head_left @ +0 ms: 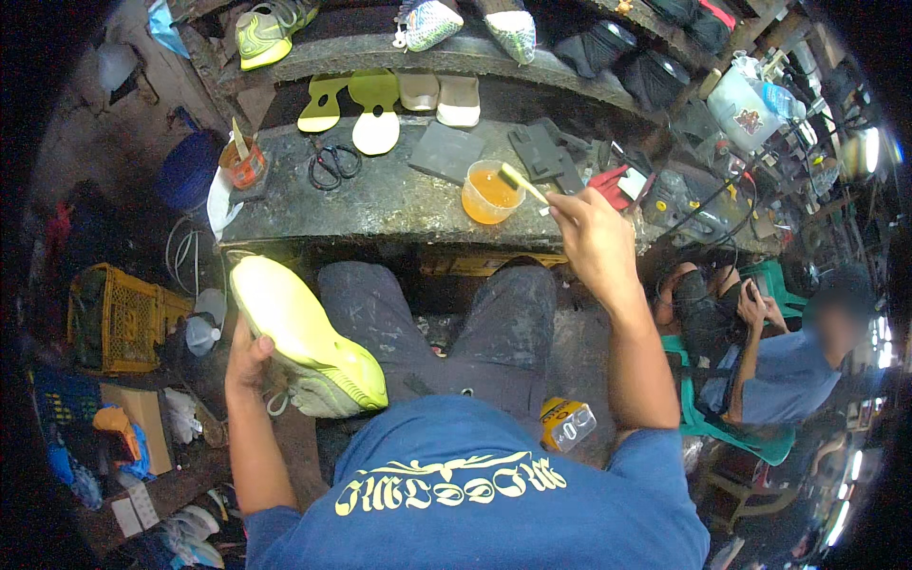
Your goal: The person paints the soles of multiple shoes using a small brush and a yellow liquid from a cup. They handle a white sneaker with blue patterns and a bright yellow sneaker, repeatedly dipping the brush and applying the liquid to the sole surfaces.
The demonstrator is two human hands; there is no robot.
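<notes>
A sneaker (318, 337) with a bright yellow-green sole is tilted beside my left thigh, its sole turned up and its grey upper partly hidden beneath. My left hand (249, 359) grips it by the side, thumb on the edge of the sole. Over the workbench, my right hand (598, 242) pinches the pale handle of a toothbrush (529, 186). The dark-bristled head is at the rim of a clear plastic tub (491, 211) of amber liquid; whether it touches the rim I cannot tell.
On the worn workbench (380, 214) lie black scissors (334, 165), dark flat sheets (446, 152) and an orange can (243, 161). Insoles (374, 114) and shoes line the shelves behind. A yellow crate (128, 318) stands left; a person (784, 366) sits on a green chair at right.
</notes>
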